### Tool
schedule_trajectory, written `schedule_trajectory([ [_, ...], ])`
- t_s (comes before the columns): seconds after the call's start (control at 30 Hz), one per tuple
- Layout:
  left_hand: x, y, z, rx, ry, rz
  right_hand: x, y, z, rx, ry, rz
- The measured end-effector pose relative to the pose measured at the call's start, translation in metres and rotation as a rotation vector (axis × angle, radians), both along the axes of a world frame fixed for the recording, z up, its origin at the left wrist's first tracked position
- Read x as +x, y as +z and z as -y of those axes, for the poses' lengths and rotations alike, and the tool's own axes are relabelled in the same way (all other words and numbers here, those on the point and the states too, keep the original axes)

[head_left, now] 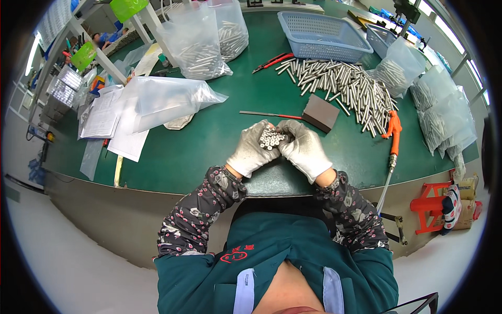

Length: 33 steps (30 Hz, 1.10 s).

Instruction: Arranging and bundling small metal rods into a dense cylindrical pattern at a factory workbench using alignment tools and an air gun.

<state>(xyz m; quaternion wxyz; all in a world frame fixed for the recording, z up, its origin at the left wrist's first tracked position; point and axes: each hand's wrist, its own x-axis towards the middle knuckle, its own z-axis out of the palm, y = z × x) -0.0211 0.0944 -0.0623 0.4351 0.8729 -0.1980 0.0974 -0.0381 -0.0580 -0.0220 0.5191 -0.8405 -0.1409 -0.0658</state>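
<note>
A bundle of small metal tubes point(271, 137) stands on end between my two gloved hands, their ring-shaped ends facing up. My left hand point(250, 148) wraps round the bundle from the left, in a pale glove. From the right my right hand point(305, 148) closes on the same bundle, fingers curled against it. Just beyond my hands lie a thin file point(266, 113) with a red handle and a dark brown block point(320, 113). A large loose pile of metal tubes point(345, 83) spreads over the green table to the right.
A blue plastic basket point(327, 39) stands behind the pile, with red-handled pliers point(272, 62) left of it. An orange air gun point(394, 128) lies at the right. Clear bags of tubes point(196, 49) stand at the back; papers point(104, 118) and an empty-looking plastic bag point(167, 99) lie left.
</note>
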Motion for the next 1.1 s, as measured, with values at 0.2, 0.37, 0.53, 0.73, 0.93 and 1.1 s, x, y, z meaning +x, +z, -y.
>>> schedule_trajectory([
  [0.2, 0.006, -0.022, 0.006, -0.379, 0.001, -0.07, 0.014, -0.002, -0.003, -0.072, 0.089, -0.021],
  [0.37, -0.005, 0.008, 0.008, -0.354, -0.06, -0.07, 0.009, -0.012, 0.004, 0.018, 0.061, -0.013],
  [0.53, -0.008, 0.011, -0.002, -0.524, -0.091, -0.301, 0.008, -0.01, 0.0, 0.083, 0.13, -0.083],
  [0.73, -0.008, 0.01, 0.002, -0.526, -0.142, -0.289, 0.007, -0.011, 0.004, 0.089, 0.11, -0.158],
  [0.93, -0.009, 0.009, 0.006, -0.456, -0.162, -0.252, 0.0, -0.01, 0.009, 0.122, 0.145, -0.123],
  [1.1, -0.008, 0.01, 0.007, -0.402, -0.137, -0.239, -0.003, -0.015, 0.014, 0.22, 0.087, -0.217],
])
